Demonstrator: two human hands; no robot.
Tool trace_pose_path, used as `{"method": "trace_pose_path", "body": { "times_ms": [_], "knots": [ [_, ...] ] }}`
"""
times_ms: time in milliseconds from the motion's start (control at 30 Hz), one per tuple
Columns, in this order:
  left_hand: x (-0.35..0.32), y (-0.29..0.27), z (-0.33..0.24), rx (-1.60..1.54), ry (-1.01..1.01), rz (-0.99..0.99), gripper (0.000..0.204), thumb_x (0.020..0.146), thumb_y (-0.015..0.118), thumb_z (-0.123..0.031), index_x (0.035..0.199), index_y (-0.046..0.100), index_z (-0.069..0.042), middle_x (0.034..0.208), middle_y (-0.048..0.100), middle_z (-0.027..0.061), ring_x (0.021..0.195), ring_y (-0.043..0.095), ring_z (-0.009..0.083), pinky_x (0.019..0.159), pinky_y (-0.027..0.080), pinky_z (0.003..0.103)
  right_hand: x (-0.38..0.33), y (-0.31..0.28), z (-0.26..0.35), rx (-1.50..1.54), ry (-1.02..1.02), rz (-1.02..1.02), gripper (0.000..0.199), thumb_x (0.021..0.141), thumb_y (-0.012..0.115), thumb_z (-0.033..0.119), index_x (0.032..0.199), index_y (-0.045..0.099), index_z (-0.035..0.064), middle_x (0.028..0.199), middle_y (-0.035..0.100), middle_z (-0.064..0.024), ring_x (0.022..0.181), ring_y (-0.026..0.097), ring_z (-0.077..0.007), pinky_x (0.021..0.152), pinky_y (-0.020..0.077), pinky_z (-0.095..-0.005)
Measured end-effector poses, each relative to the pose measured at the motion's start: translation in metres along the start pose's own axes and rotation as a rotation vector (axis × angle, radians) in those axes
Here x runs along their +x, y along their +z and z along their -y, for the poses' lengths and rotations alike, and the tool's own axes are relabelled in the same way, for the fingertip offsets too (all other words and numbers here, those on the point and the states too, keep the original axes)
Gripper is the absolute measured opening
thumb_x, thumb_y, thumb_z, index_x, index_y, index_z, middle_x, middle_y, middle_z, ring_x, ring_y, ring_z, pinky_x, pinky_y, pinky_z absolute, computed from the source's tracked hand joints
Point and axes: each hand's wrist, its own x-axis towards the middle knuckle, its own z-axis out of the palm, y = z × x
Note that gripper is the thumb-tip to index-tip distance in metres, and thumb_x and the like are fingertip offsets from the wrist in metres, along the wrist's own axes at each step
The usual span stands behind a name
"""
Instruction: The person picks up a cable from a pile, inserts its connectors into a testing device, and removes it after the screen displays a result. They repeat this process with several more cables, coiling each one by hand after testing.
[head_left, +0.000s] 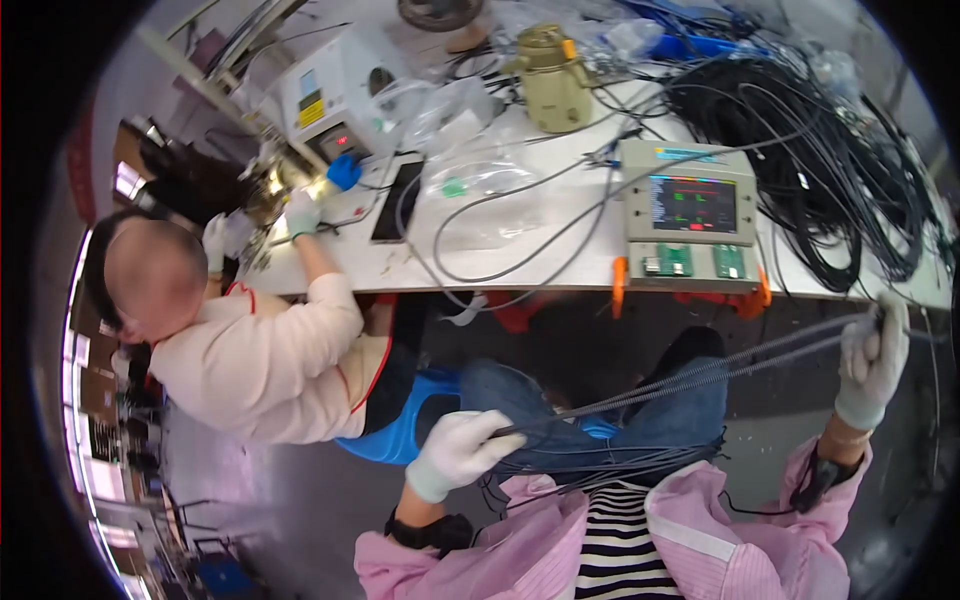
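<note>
A bundle of dark cables [690, 377] stretches across my lap between my two hands. My left hand [462, 455], in a white glove, is closed round the bundle at its left end. Out to the right, below the table's edge, my right hand [872, 355], gloved too, grips the other end and is slightly blurred. More loose cable lengths [590, 470] lie over my thighs, near the left hand. What the closed fingers hide of the cable ends I cannot make out.
A grey tester with a screen [690, 205] stands on the white table [400, 270]. Right of it lies a large heap of black cables [800, 150]. Behind are a green jug [552, 85] and plastic bags [470, 190]. On the left a gloved co-worker [270, 350] sits at a lit work spot.
</note>
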Motion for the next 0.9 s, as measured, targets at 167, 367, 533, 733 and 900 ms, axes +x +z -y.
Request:
{"method": "trace_pose_path", "body": {
  "times_ms": [167,367,533,733,900],
  "knots": [
    [-0.008,-0.02,-0.007,-0.047,0.121,-0.15,0.015,0.072,0.069,-0.012,0.073,0.059,-0.001,0.058,0.055,0.0096,0.05,0.052,0.0243,0.048,0.039,0.032,0.009,-0.008,-0.003,0.337,0.211,0.143,0.03,0.099,0.033,0.02,0.109,0.05,-0.0038,0.043,0.025,0.0063,0.027,0.017,-0.0032,0.026,0.0173,-0.0202],
    [-0.014,-0.041,-0.019,-0.005,0.083,-0.13,0.016,0.071,0.067,-0.015,0.071,0.059,-0.001,0.057,0.055,0.0088,0.047,0.049,0.0247,0.046,0.038,0.032,0.011,-0.02,0.002,0.465,0.313,0.263,0.037,0.1,0.028,0.022,0.107,0.053,-0.0039,0.042,0.03,0.0034,0.025,0.02,-0.0045,0.024,0.0179,-0.0202],
    [-0.02,-0.051,-0.03,0.078,0.16,-0.22,0.012,0.07,0.063,-0.012,0.07,0.059,-0.001,0.055,0.053,0.0092,0.047,0.05,0.0231,0.046,0.037,0.033,0.015,-0.027,0.004,0.291,0.238,0.134,0.035,0.099,0.03,0.023,0.105,0.052,-0.0034,0.045,0.035,0.0015,0.025,0.021,-0.006,0.024,0.0186,-0.0209],
    [-0.009,-0.054,-0.052,0.076,0.176,-0.215,0.018,0.075,0.059,-0.016,0.067,0.056,0.0,0.051,0.051,0.0082,0.043,0.049,0.019,0.043,0.037,0.03,0.016,-0.037,0.008,0.283,0.243,0.007,0.035,0.099,0.031,0.025,0.103,0.054,-0.0019,0.048,0.036,0.0033,0.027,0.022,-0.0055,0.025,0.0209,-0.0207],
    [-0.002,-0.056,-0.056,-0.046,0.116,0.039,0.017,0.066,0.068,-0.01,0.081,0.065,-0.002,0.065,0.06,0.0105,0.05,0.051,0.0239,0.046,0.037,0.034,-0.013,-0.012,0.002,0.492,0.247,0.233,0.038,0.096,0.029,0.039,0.097,0.049,0.0069,0.068,0.047,-0.0054,0.034,0.031,-0.0089,0.033,0.0325,-0.0235]
  ]
}}
